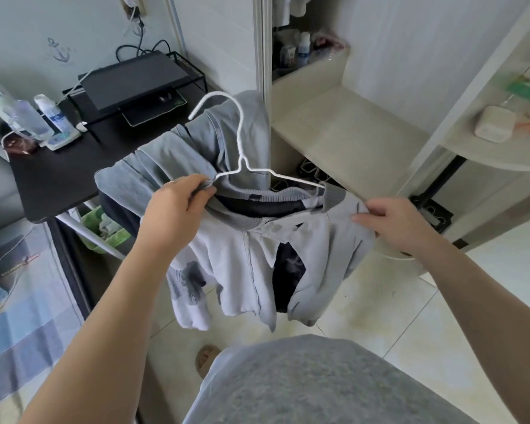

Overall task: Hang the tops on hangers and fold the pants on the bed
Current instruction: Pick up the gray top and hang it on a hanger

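A light grey zip-up top (248, 264) with a ribbed collar hangs in front of me over the floor. A white wire hanger (242, 142) sits in its neck, hook pointing up and left. My left hand (178, 203) pinches the collar together with the hanger's left shoulder. My right hand (392, 221) grips the top's right shoulder fabric. Behind them, a blue-grey garment (178, 157) lies draped over a chair back. The hanger's right arm disappears under the collar.
A black desk (58, 179) with a monitor stand, bottles and cables is at the left. The bed (19, 301) with a striped cover lies at the lower left. An open wardrobe with pale shelves (343, 123) is ahead and to the right. Tiled floor lies below.
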The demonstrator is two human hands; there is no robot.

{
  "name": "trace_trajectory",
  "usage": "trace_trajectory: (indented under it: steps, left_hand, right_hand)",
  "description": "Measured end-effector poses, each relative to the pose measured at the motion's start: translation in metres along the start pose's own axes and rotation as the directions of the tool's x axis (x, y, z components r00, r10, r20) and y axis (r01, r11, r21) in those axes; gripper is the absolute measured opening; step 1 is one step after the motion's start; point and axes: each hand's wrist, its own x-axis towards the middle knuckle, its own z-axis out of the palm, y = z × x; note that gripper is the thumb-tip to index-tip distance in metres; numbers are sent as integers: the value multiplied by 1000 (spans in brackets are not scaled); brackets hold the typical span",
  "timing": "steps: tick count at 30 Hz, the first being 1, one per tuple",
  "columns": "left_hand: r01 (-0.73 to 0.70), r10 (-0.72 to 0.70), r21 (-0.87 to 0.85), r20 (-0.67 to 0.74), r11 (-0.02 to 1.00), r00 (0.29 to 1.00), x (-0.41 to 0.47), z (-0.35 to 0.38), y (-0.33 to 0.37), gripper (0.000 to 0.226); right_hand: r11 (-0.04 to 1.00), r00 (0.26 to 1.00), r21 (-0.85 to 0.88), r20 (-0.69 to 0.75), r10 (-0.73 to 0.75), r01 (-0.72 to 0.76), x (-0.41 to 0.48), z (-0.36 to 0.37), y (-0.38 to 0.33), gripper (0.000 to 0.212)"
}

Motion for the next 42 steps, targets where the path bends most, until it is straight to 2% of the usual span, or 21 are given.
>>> trace_trajectory:
  steps: [3,8,15,21,24,27,30,33,35,38,41,42]
  left_hand:
    - [-13,13,22,-7,1000,1000,-1,0,-6,21]
    - [-42,42,28,-1,999,999,3,-4,-7,24]
    - [-70,69,38,26,997,997,6,-5,-6,30]
    - [-120,118,32,53,992,992,14,-7,2,36]
    - [-161,156,49,86,986,984,20,-8,3,35]
    - [-245,219,135,180,960,959,20,-3,5,24]
    - [-131,109,203,117,970,987,16,9,7,23]
    - [-46,46,21,-5,999,999,10,15,19,36]
    - [-71,66,-121,-52,990,997,5,12,28,47]
    - [-167,157,-153,-76,974,985,2,2,33,41]
    - [-188,182,-111,-68,976,981,4,-3,32,10]
    - [-183,177,-105,-69,977,982,5,-4,33,11]
  right_hand:
    - [986,987,160,-157,-26,51,0,-4,-8,23]
    - [970,965,221,-258,-44,103,3,-12,-24,11]
    - [982,964,147,-256,-75,115,5,-31,-33,11]
    - [987,940,120,-335,-64,109,17,-37,-39,12]
    - [987,927,111,-368,-68,117,20,-40,-42,11]
    - [985,911,54,-391,-129,163,20,-46,-53,11]
    - [965,878,39,-426,-221,261,12,-50,-74,9]
    - [896,838,-1,-353,-416,445,-5,-49,-94,6]
    - [881,843,-83,-262,-470,465,-10,-52,-98,6]
    - [920,913,-173,-153,-379,352,-7,-63,-90,35]
    - [947,950,-96,-18,-311,308,-10,-56,-81,14]
    - [948,950,-71,-14,-312,311,-11,-52,-78,19]
